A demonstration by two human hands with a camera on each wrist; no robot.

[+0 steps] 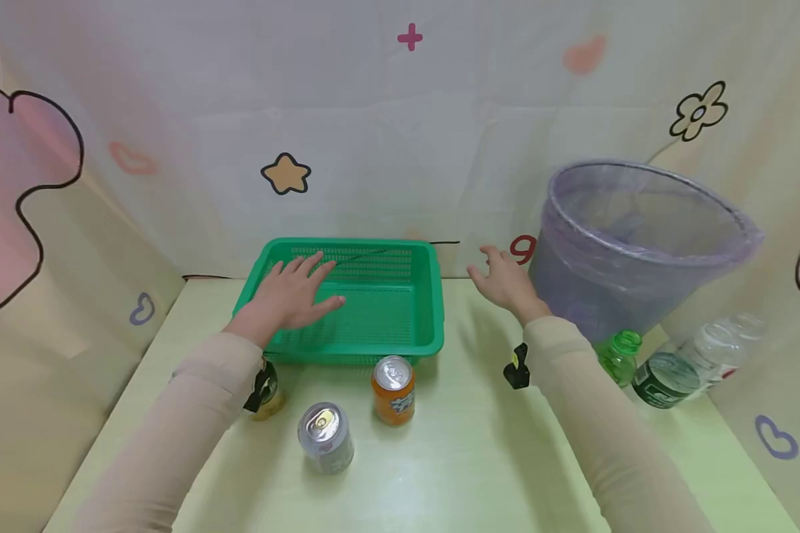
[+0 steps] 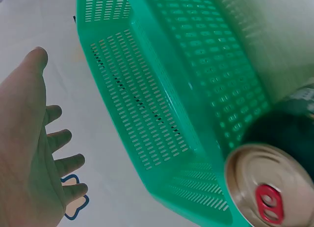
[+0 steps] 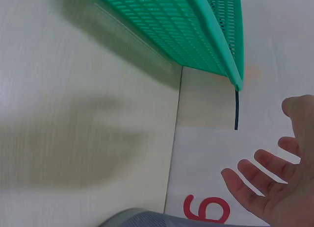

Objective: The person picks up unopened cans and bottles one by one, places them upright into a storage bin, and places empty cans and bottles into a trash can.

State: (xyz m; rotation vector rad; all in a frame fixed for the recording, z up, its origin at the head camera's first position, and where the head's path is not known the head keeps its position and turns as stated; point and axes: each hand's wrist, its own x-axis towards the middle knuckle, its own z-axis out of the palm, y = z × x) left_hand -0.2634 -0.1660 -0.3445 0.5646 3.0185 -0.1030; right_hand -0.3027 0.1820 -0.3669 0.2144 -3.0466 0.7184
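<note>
My left hand [image 1: 293, 295], fingers spread, hovers over the left part of a green plastic basket [image 1: 433, 296] and holds nothing. To the right of the basket my right hand [image 1: 505, 281] hangs in the air with relaxed fingers, also holding nothing. In front of the basket stand an orange can [image 1: 394, 391] and a silver-white can [image 1: 327, 438]. Another can [image 2: 267, 185], dark-sided with a red pull tab, stands at the basket's near left; my left wrist mostly hides it in the head view. The basket's visible floor holds nothing.
A bin [image 1: 593, 289] lined with a purple bag stands at the back right, beyond my right forearm. Near its base are a green bottle [image 1: 618, 359] and clear bottles [image 1: 680, 370], one with a dark label. A printed curtain [image 1: 373, 111] hangs behind the table [image 1: 453, 459].
</note>
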